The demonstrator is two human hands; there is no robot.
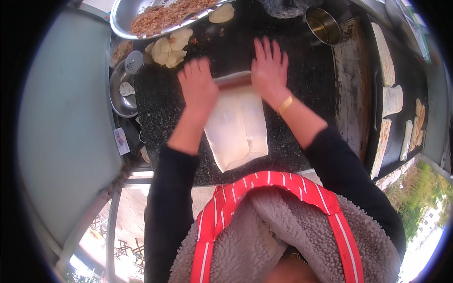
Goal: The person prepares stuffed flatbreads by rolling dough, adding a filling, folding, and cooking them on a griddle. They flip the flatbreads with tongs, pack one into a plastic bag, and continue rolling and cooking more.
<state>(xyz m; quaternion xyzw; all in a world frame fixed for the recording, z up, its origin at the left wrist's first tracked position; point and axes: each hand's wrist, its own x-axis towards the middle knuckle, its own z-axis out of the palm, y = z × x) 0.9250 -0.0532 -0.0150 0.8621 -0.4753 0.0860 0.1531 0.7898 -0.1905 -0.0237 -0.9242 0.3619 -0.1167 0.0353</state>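
A folded sheet of pale dough (pixel 238 123) lies on the dark speckled worktop (pixel 166 116) before me, with a seam down its length. Across its far end runs a blurred reddish-brown bar, which looks like a rolling pin (pixel 234 82). My left hand (pixel 199 83) lies over the bar's left end, palm down, fingers stretched forward. Over the right end is my right hand (pixel 269 69), also palm down, its fingers spread. Neither hand has its fingers curled around the bar. Both palms hide its ends, and both hands are somewhat blurred.
A metal basin of reddish-brown filling (pixel 166 19) stands far left. Several flat dough pieces (pixel 170 49) lie near it. A steel bowl (pixel 116 99) and a shaker (pixel 134 62) are at left, an oil pot (pixel 322 26) far right. Flatbreads (pixel 392 100) lie on a dark griddle (pixel 407 116).
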